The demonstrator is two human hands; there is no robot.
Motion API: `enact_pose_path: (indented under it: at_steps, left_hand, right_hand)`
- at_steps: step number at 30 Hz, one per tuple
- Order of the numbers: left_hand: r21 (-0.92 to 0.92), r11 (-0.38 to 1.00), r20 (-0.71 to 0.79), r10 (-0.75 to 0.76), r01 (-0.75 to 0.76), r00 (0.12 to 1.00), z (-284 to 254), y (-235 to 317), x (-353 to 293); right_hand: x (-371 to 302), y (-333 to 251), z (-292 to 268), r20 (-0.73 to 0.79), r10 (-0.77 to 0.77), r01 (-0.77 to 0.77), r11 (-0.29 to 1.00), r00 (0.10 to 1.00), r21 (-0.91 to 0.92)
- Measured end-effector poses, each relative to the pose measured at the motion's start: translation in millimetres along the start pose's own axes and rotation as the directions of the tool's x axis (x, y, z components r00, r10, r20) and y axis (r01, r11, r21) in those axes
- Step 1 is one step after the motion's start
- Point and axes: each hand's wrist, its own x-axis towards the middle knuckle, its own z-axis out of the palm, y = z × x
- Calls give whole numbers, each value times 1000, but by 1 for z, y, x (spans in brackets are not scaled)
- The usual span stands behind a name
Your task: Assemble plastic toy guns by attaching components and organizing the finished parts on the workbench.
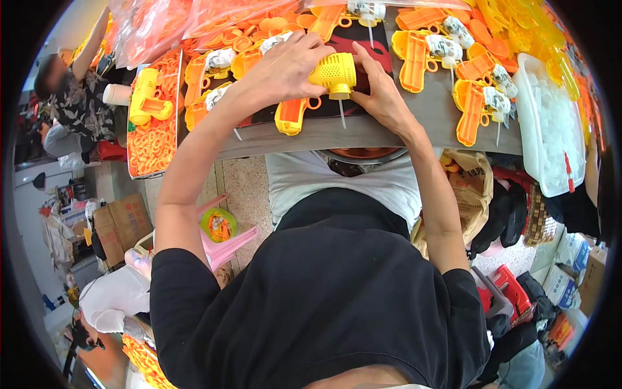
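Note:
Between my two hands, at the near edge of the table, is a yellow-and-orange toy gun (335,72) with a perforated round body. My left hand (285,68) grips it from the left, fingers over its top. On its right end, my right hand (383,94) is closed with thumb and fingers around the rim. Below the body, a thin white tube (343,115) points toward me, and an orange handle (289,115) in a yellow shell lies beside it; whether that handle joins the held body is hidden. Half-assembled toy gun shells (413,61) with white motor-like units lie on both sides.
A box of orange rings (155,146) stands at left, with a yellow toy gun (148,97) across it. At right is a white tub (526,123) of clear parts. Plastic bags (152,29) and orange pieces fill the far side. Another person (81,97) sits at far left.

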Motion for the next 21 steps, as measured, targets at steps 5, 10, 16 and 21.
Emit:
enact_pose_path:
  at_steps: [5, 10, 16, 21]
  left_hand:
    - [16, 999, 91, 49, -51, 995, 9, -7, 8]
    - [-99, 993, 83, 74, -66, 994, 15, -8, 9]
    - [-50, 998, 121, -16, 22, 993, 11, 4, 4]
    - [-18, 1000, 131, 16, -13, 991, 15, 1, 6]
  right_hand:
    - [-4, 1, 5, -44, 6, -4, 1000, 999, 27]
    - [-5, 3, 1, -48, -20, 20, 1000, 999, -4]
    - [-6, 1, 0, -47, -12, 12, 1000, 999, 1]
    - [-6, 0, -1, -47, -3, 4, 1000, 999, 10]
